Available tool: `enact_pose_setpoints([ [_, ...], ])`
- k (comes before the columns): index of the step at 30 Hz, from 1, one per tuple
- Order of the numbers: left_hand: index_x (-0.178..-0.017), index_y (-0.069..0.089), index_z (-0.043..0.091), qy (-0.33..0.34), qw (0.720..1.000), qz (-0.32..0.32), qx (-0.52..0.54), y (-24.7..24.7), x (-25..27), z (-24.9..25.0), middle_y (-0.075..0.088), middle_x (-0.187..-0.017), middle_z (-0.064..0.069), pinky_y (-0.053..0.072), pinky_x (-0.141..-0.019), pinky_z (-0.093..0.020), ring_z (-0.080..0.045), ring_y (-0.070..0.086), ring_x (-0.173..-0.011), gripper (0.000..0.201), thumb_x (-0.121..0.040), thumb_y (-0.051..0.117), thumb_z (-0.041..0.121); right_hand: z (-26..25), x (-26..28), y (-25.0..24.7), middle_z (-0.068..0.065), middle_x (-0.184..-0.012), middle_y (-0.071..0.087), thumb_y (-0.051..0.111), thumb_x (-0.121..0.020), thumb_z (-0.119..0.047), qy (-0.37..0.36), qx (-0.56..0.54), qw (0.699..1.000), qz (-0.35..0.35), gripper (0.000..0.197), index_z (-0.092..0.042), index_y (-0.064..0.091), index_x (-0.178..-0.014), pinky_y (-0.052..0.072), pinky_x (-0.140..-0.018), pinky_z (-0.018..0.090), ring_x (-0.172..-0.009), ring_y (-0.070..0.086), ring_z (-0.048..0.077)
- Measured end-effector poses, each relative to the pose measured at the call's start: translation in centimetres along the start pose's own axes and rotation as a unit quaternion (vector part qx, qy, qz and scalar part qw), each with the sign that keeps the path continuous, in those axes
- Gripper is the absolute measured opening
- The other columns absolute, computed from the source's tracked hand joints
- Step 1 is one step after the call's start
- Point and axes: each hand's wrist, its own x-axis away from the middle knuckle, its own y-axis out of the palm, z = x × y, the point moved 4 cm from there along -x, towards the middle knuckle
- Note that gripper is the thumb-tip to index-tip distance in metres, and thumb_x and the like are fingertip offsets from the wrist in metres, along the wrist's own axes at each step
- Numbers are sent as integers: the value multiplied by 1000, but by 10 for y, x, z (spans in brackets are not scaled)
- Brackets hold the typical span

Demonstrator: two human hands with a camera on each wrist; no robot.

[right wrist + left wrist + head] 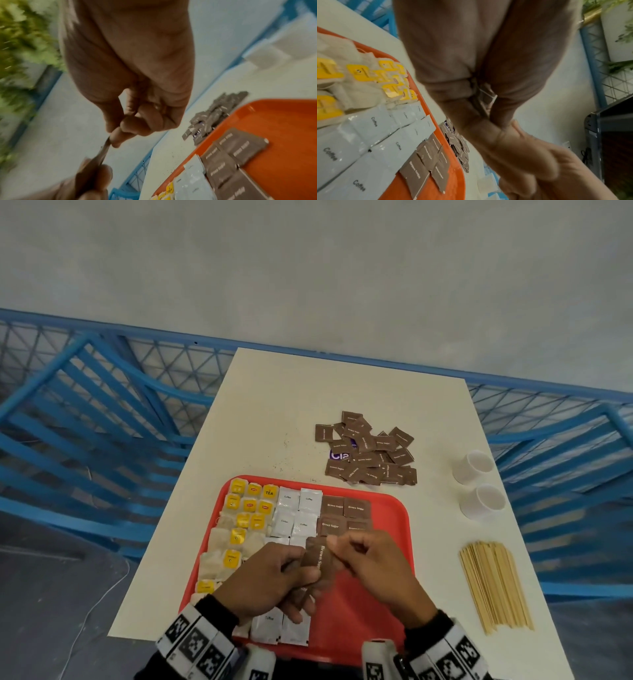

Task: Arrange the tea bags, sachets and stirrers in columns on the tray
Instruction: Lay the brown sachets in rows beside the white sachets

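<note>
Above the red tray (394, 542), both hands hold a brown sugar sachet (317, 556). My left hand (294, 573) grips its lower part along with more brown sachets underneath. My right hand (342, 546) pinches its top edge, and the right wrist view shows that hand (120, 135) on the thin sachet (102, 152). The tray holds yellow-tagged tea bags (239, 518) in left columns, white coffee sachets (294, 515) in the middle, and brown sugar sachets (346, 515) to their right. Wooden stirrers (493, 583) lie bundled on the table to the right of the tray.
A loose pile of brown sugar sachets (370, 453) lies on the white table (274, 412) beyond the tray. Two white cups (474, 465) stand at the table's right edge. Blue chairs (68, 422) and a blue mesh rail surround the table.
</note>
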Motion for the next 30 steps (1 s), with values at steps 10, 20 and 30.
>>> enact_pose_setpoints([
  [10,-79,53,-13,9,997,-5,-82,7,-4,1,72,-73,-20,43,-39,-22,-22,65,-50,46,-91,71,28,-3,2,4,14,-76,73,72,-89,-29,15,-74,997,-33,23,-8,75,-78,50,-64,31,-66,65,23],
  [20,-89,56,-18,47,994,83,-55,3,0,-3,73,-76,-19,43,-39,-23,-27,66,-53,52,-88,68,33,-1,11,-5,-8,-65,67,69,-89,-35,33,-57,996,-59,24,-17,73,-74,40,-57,13,-58,54,2],
  [30,-83,69,2,58,991,46,-114,-12,3,8,73,-68,-8,39,-38,-21,-16,58,-43,32,-87,72,34,-4,2,-8,0,-68,68,74,-88,-28,2,78,975,-208,15,-21,73,-74,43,-63,23,-63,55,7],
])
